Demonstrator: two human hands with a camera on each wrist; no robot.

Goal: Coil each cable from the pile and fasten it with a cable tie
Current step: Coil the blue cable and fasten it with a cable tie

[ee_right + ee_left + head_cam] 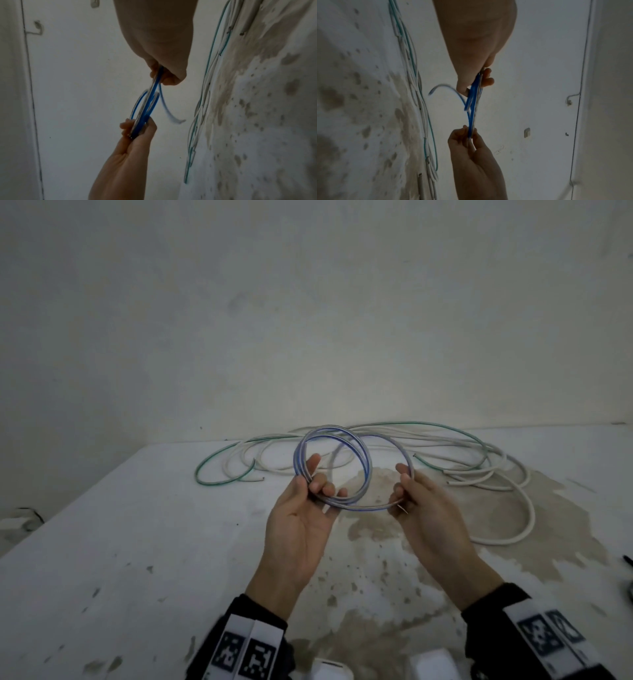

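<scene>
The thin, clear-sheathed cable with a blue stripe (356, 460) is, by my judgement, light and springy; its loops look apt to fan open unless pinched where the turns cross, so the best hold is on the bundled strands at either side of the coil, with the loose end tucked in before any tie goes on; the smooth plastic jacket may well slip between fingertips, so a firm pinch seems wiser than a loose one. It looks glossy, wound into several round turns of roughly equal size, and one loop stands off from the rest toward the right; a short free tail curls away from the coil in both wrist views.

The left hand (301, 508) has a narrow grip, thumb and fingers curled around the stacked turns on its side of the coil; the right hand (424, 505) pinches the outermost loop on the opposite side, thumb against fingers; the coil hangs between the two grips, lifted clear of the stained white surface (137, 542).

Beyond both grips, farther from the person, lies the loose pile of white and green-striped cables (445, 453), sprawled and uncoiled against the foot of the pale wall (308, 302); no cable tie shows anywhere that I can make out, so fastening looks to be a step not yet reached.
</scene>
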